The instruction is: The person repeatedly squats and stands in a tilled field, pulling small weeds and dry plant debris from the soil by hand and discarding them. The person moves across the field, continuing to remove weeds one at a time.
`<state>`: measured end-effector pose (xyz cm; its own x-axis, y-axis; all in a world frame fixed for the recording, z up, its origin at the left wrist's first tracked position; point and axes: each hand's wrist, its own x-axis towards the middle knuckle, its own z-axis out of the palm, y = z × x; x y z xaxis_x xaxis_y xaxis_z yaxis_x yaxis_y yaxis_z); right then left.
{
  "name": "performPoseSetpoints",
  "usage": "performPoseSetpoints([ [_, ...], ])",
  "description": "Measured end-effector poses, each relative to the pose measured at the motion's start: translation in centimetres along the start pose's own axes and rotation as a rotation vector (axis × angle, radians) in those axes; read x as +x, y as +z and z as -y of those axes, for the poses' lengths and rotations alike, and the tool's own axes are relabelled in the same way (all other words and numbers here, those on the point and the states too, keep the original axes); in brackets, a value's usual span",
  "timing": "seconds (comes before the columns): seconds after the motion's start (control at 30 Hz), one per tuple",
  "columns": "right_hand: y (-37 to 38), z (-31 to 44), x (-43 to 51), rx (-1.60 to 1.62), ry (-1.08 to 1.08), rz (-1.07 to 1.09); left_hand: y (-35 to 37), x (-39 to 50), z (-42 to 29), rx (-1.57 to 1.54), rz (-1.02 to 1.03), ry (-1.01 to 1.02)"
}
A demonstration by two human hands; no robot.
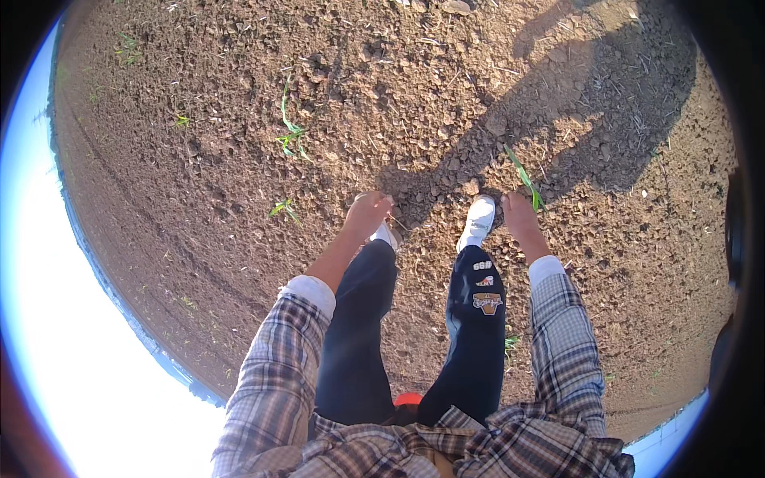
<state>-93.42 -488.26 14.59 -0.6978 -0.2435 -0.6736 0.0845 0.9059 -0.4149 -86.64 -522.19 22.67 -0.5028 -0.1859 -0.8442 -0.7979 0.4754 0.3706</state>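
My left hand (366,215) hangs over the soil beside my left shoe (385,234), its fingers curled together. A thin pale stalk (399,223) shows at its fingertips; whether they grip it is unclear. My right hand (520,216) is low, just right of my white right shoe (480,216), with its fingers bent downward and partly hidden. Right beside it, a green grass-like seedling (525,174) stretches up and to the left along the ground. I cannot tell whether the hand touches this plant.
Cloddy brown soil (239,179) spreads all around. Other green seedlings stand at the left: a taller one (291,134), a low one (285,209) and a tiny one (182,121). Another seedling (511,342) grows behind my right leg. My shadow (621,101) falls ahead to the right.
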Motion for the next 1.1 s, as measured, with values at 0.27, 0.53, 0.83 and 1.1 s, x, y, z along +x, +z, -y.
performPoseSetpoints([
  [0.27, 6.5, -9.4, 9.6, -0.400, -0.146, -0.201, -8.2, 19.8, 7.7, 0.479, -0.295, 0.056],
  [0.53, 9.3, -17.0, 12.4, -0.664, 0.410, 0.200, -14.9, 28.3, 15.5, 1.084, -0.328, -0.306],
  [0.83, 7.6, -15.3, 12.9, -0.753, 0.394, 0.311, -16.3, 28.8, 18.2, 1.088, -0.138, -0.359],
  [1.1, 3.8, -3.1, 9.9, -0.413, 0.231, 0.039, -21.2, 17.8, 30.5, 0.179, -0.872, -0.352],
])
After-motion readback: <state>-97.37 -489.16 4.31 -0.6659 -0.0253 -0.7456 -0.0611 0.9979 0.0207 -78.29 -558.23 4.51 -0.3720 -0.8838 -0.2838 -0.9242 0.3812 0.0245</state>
